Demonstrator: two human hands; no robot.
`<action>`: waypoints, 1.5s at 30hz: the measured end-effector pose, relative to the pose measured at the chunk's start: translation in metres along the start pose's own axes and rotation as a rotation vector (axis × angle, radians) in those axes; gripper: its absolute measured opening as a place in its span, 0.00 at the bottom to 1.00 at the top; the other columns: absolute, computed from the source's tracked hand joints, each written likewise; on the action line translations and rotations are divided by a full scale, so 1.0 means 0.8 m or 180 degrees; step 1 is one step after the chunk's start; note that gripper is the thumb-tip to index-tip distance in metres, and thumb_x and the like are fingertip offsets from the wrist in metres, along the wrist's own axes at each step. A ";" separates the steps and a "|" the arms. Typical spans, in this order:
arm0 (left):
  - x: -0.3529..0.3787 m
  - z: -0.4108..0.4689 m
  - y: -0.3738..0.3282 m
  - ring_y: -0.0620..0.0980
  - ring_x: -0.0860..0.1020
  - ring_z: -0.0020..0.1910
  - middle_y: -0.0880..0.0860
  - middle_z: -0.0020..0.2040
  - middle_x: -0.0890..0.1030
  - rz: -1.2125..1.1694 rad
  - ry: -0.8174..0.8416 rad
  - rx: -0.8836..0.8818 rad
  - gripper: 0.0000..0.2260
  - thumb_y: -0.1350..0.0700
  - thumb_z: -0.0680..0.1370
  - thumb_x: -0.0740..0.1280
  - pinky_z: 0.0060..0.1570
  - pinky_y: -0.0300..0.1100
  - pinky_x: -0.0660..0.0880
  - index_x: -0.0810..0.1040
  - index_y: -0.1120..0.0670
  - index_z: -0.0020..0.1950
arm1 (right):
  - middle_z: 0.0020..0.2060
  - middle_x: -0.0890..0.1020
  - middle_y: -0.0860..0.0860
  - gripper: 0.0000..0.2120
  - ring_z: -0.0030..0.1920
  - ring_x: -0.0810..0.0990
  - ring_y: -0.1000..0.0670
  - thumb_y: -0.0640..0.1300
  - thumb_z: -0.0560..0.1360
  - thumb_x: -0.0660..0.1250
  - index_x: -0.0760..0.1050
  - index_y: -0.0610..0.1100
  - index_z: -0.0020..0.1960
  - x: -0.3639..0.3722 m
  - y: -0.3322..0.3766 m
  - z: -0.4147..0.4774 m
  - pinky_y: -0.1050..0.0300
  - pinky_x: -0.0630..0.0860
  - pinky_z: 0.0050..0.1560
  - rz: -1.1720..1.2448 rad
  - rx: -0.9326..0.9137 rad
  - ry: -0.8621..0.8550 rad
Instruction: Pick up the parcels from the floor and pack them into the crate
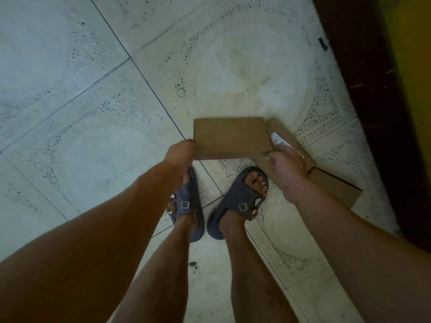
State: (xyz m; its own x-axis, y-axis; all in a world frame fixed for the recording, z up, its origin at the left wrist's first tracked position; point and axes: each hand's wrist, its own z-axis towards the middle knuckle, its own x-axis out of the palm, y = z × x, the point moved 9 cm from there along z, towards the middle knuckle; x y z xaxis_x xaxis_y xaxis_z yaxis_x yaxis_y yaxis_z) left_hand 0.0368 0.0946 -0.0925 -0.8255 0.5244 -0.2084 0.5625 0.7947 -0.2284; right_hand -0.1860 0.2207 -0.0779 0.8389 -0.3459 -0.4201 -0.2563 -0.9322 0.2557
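A flat brown cardboard parcel is held level in front of me above the floor. My left hand grips its left near corner, and my right hand grips its right near corner. Under it, a second brown parcel with a white label lies on the tiles, partly hidden by the held parcel and my right hand. A third brown parcel lies on the floor to the right, behind my right wrist. No crate is in view.
My two feet in dark blue sandals stand on patterned pale floor tiles, right below the held parcel. A dark brown skirting and yellow wall run along the right side.
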 end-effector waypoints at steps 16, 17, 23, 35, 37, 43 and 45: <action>-0.164 -0.393 -0.126 0.52 0.75 0.59 0.51 0.60 0.77 -0.0913 -0.0611 0.0995 0.14 0.58 0.80 0.63 0.60 0.46 0.72 0.76 0.52 0.65 | 0.52 0.83 0.49 0.10 0.53 0.81 0.47 0.40 0.78 0.64 0.80 0.54 0.47 -0.150 0.163 -0.351 0.46 0.78 0.57 0.0495 -0.0669 -0.0060; -0.177 -0.424 -0.130 0.53 0.75 0.60 0.51 0.59 0.77 -0.1022 -0.0637 0.1016 0.15 0.59 0.80 0.63 0.60 0.47 0.72 0.76 0.52 0.66 | 0.52 0.83 0.48 0.10 0.53 0.81 0.46 0.41 0.77 0.64 0.80 0.54 0.46 -0.157 0.175 -0.377 0.44 0.79 0.57 0.0461 -0.0749 -0.0018; -0.276 -0.577 -0.123 0.50 0.75 0.57 0.49 0.56 0.79 -0.1324 -0.0934 0.1277 0.15 0.59 0.79 0.63 0.62 0.46 0.72 0.77 0.51 0.65 | 0.50 0.82 0.50 0.10 0.52 0.80 0.49 0.40 0.79 0.64 0.79 0.54 0.47 -0.160 0.248 -0.525 0.52 0.78 0.53 0.0245 -0.1331 0.0271; -0.495 -0.706 -0.081 0.52 0.76 0.56 0.49 0.55 0.79 -0.1968 -0.1242 0.1599 0.13 0.59 0.78 0.66 0.62 0.48 0.72 0.79 0.45 0.58 | 0.51 0.81 0.47 0.07 0.53 0.79 0.47 0.36 0.78 0.64 0.78 0.47 0.50 -0.021 0.348 -0.722 0.53 0.77 0.53 0.0128 -0.1924 0.0733; -0.521 -0.714 -0.087 0.51 0.76 0.56 0.48 0.53 0.80 -0.2050 -0.1247 0.1669 0.12 0.59 0.78 0.66 0.59 0.46 0.72 0.80 0.43 0.55 | 0.51 0.81 0.47 0.07 0.53 0.79 0.47 0.36 0.78 0.64 0.78 0.47 0.49 -0.007 0.364 -0.743 0.51 0.78 0.55 0.0145 -0.1993 0.0789; -0.589 -0.708 -0.134 0.48 0.77 0.52 0.47 0.52 0.80 -0.2064 -0.1192 0.1854 0.12 0.60 0.78 0.66 0.58 0.46 0.73 0.80 0.43 0.54 | 0.50 0.80 0.46 0.06 0.52 0.79 0.46 0.36 0.78 0.64 0.77 0.45 0.49 0.029 0.424 -0.770 0.52 0.77 0.53 0.0322 -0.2052 0.0760; -0.611 -0.697 -0.156 0.48 0.77 0.51 0.48 0.54 0.79 -0.2031 -0.1180 0.1891 0.13 0.60 0.78 0.65 0.57 0.45 0.73 0.80 0.45 0.57 | 0.50 0.80 0.46 0.06 0.53 0.79 0.46 0.36 0.79 0.64 0.77 0.44 0.50 0.045 0.449 -0.771 0.51 0.77 0.53 0.0402 -0.2050 0.0739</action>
State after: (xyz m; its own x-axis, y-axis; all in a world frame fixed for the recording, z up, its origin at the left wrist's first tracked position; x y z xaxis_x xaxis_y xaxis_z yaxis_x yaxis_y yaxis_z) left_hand 0.3443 -0.0902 0.5683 -0.9756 -0.1672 -0.1425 0.0254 0.5587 -0.8290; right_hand 0.0486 -0.0605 0.5355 0.9208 -0.3489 -0.1745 -0.0831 -0.6125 0.7861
